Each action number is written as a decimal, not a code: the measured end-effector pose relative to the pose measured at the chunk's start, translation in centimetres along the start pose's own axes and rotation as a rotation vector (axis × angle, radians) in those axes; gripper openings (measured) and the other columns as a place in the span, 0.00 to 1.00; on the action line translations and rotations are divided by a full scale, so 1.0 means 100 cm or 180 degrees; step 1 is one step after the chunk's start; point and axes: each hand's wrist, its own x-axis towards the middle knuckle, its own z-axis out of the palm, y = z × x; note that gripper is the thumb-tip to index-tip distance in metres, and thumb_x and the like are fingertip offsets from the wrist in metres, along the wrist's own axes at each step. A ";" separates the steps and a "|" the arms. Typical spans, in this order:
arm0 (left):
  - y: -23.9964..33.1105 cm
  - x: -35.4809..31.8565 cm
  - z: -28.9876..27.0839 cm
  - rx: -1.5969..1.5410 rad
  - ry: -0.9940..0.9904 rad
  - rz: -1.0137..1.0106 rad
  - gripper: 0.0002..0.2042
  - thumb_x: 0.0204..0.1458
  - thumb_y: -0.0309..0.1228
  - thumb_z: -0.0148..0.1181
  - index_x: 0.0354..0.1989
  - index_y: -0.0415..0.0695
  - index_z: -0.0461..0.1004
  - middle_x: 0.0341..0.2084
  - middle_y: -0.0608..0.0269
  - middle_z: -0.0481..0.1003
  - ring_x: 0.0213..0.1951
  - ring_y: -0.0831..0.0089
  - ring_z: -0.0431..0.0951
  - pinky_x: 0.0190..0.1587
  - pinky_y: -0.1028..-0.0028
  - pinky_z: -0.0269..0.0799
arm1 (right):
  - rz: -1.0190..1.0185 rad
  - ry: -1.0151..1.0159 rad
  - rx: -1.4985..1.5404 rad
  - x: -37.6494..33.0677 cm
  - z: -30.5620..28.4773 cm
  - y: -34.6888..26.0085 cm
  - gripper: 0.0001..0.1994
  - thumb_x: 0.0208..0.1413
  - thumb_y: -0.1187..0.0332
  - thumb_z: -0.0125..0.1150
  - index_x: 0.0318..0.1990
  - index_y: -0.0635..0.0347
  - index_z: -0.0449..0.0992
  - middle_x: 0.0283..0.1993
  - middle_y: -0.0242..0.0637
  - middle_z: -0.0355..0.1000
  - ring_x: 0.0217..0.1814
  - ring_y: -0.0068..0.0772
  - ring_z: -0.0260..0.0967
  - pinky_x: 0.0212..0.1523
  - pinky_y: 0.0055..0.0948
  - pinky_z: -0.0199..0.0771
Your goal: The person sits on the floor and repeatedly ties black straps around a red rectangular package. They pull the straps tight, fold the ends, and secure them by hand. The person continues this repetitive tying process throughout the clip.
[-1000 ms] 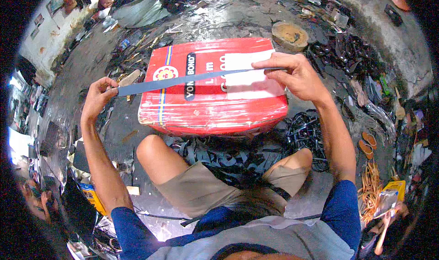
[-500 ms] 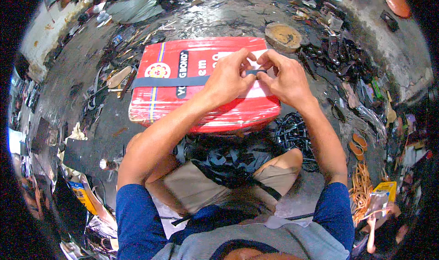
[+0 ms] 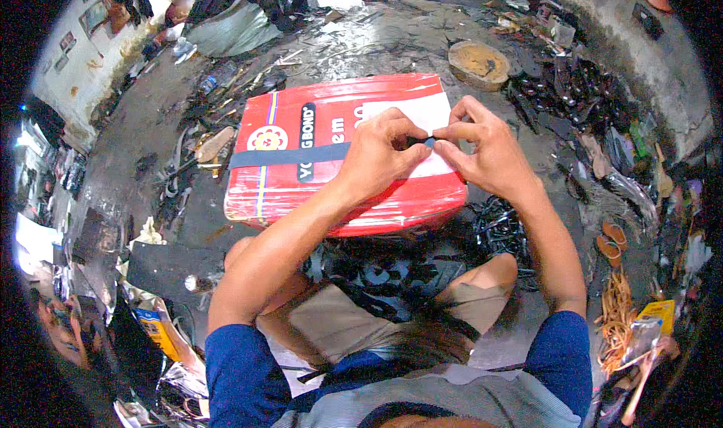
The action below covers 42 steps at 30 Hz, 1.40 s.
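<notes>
Seated cross-legged on a dark, littered workshop floor [image 3: 324,59], a worker in khaki shorts [image 3: 324,311] bends over a long, flat, dark blue-grey strip [image 3: 290,156] of flexible, rubber-like material, laid across the top of a red, plastic-wrapped cardboard box [image 3: 301,202]. L hand [image 3: 376,153] and R hand [image 3: 486,153] meet over the box's rt. half, nr. a white paper sheet [image 3: 429,110]; thumb & forefinger of each are closed tog. on a small dark tip, apparently the strip's rt. end. The stretch behind the L hand is hidden, so whether it lies flat there can't be told; the strip's other end rests nr. the box's L edge. For good control, best pinch v. close to the tip w/ pads facing squarely, steady w/ L & make fine adjustments w/ R; slack shd. lie untwisted on the box, as a hard tug cd. drag the loose end off line. In bkgd., a round, yellow-brown wooden slab [image 3: 478,60] sits beyond the box's far rt. corner, w/ a heap of glossy black footwear pieces [image 3: 565,89] nearby; brown sandals [image 3: 611,241] lie to the worker's rt.
</notes>
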 end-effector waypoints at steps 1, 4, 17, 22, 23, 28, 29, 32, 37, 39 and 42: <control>-0.001 0.001 0.000 -0.0020 0.0032 0.0026 0.06 0.50 0.26 0.68 0.36 0.38 0.84 0.31 0.57 0.78 0.35 0.68 0.79 0.40 0.69 0.75 | -0.0015 -0.0027 0.0111 0.002 -0.003 0.004 0.09 0.51 0.63 0.71 0.37 0.56 0.86 0.38 0.40 0.71 0.44 0.43 0.74 0.45 0.41 0.75; -0.008 0.002 0.005 -0.0083 0.0117 0.0048 0.06 0.50 0.26 0.69 0.35 0.38 0.84 0.31 0.58 0.78 0.35 0.69 0.79 0.39 0.70 0.75 | 0.0100 -0.0034 0.0306 0.007 -0.004 0.009 0.09 0.48 0.65 0.73 0.37 0.56 0.87 0.38 0.41 0.70 0.42 0.41 0.72 0.44 0.39 0.74; -0.008 0.012 0.011 0.0222 0.0337 0.0172 0.06 0.50 0.27 0.65 0.27 0.36 0.82 0.24 0.55 0.78 0.28 0.68 0.79 0.33 0.67 0.74 | 0.1512 0.0888 0.1713 0.002 0.046 0.011 0.08 0.47 0.73 0.67 0.35 0.56 0.76 0.23 0.22 0.61 0.25 0.16 0.55 0.24 0.28 0.55; -0.004 0.019 0.004 0.0427 0.0078 0.0391 0.06 0.47 0.27 0.65 0.27 0.37 0.82 0.24 0.52 0.77 0.28 0.61 0.80 0.34 0.64 0.75 | 0.1395 0.0895 0.1930 0.001 0.042 0.009 0.07 0.51 0.73 0.65 0.33 0.57 0.70 0.22 0.20 0.57 0.22 0.14 0.50 0.21 0.28 0.50; -0.005 0.021 0.003 0.0499 0.0036 0.0510 0.06 0.47 0.27 0.65 0.27 0.37 0.82 0.25 0.52 0.78 0.28 0.60 0.80 0.34 0.63 0.76 | 0.1556 0.1003 0.2243 -0.001 0.046 0.007 0.08 0.53 0.71 0.66 0.33 0.57 0.70 0.22 0.20 0.57 0.23 0.14 0.51 0.21 0.27 0.50; -0.001 0.025 0.018 0.0206 0.0062 0.0661 0.06 0.47 0.27 0.65 0.26 0.37 0.81 0.24 0.53 0.77 0.26 0.62 0.79 0.32 0.64 0.74 | 0.1717 0.0831 0.1912 -0.020 0.054 0.031 0.14 0.61 0.58 0.67 0.35 0.54 0.70 0.21 0.22 0.62 0.22 0.14 0.55 0.21 0.24 0.55; -0.002 0.027 0.020 0.0127 0.0113 0.0640 0.05 0.48 0.27 0.65 0.26 0.37 0.81 0.23 0.54 0.77 0.25 0.64 0.78 0.31 0.65 0.74 | 0.1774 0.0779 0.2047 -0.017 0.052 0.028 0.14 0.62 0.57 0.66 0.34 0.53 0.69 0.21 0.21 0.62 0.21 0.14 0.55 0.20 0.23 0.54; -0.006 0.025 0.024 -0.0146 0.0187 0.0618 0.04 0.48 0.25 0.66 0.26 0.36 0.81 0.23 0.56 0.76 0.24 0.68 0.78 0.29 0.68 0.73 | 0.2115 0.0615 0.3003 -0.018 0.042 0.013 0.13 0.65 0.56 0.62 0.34 0.51 0.68 0.20 0.19 0.62 0.16 0.13 0.53 0.15 0.19 0.51; -0.005 0.031 0.036 -0.0443 0.0211 0.0713 0.04 0.48 0.22 0.66 0.25 0.35 0.80 0.21 0.58 0.75 0.24 0.72 0.77 0.28 0.71 0.72 | 0.2729 0.0724 0.5023 -0.035 0.053 0.019 0.11 0.67 0.57 0.60 0.36 0.46 0.67 0.20 0.15 0.59 0.12 0.09 0.47 0.10 0.16 0.38; -0.004 0.031 0.036 -0.0365 0.0240 0.0698 0.04 0.48 0.23 0.67 0.24 0.36 0.80 0.21 0.58 0.75 0.24 0.71 0.77 0.28 0.70 0.72 | 0.2731 0.0638 0.4944 -0.035 0.049 0.017 0.13 0.66 0.51 0.59 0.38 0.45 0.67 0.20 0.17 0.60 0.13 0.11 0.50 0.10 0.17 0.45; 0.001 0.032 0.034 -0.0248 0.0219 0.0719 0.04 0.48 0.24 0.67 0.24 0.37 0.80 0.21 0.58 0.76 0.24 0.71 0.78 0.28 0.71 0.73 | 0.2553 0.0614 0.3941 -0.023 0.033 0.019 0.18 0.64 0.46 0.60 0.37 0.48 0.69 0.22 0.24 0.63 0.16 0.18 0.56 0.15 0.22 0.53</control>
